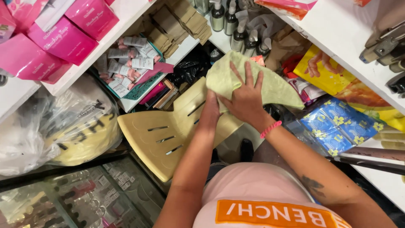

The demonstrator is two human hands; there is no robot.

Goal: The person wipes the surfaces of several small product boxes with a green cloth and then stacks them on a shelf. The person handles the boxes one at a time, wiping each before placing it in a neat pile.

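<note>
A light green cloth [276, 86] lies draped over the top of the backrest of a beige plastic chair [156, 139], which stands tipped among the shelves. My right hand [245, 100], with a pink band on its wrist, presses flat on the cloth with its fingers spread. My left hand [209, 110] reaches to the cloth's lower edge at the chair back. Its fingers are tucked under the fabric and seem to grip it.
Pink boxes [63, 40] sit on a white shelf at upper left, with a teal basket of sachets [141, 86] below. Pump bottles [236, 25] stand behind the chair. Stuffed clear bags [55, 126] and a glass case [84, 198] are at left, blue flowered packets [337, 126] at right.
</note>
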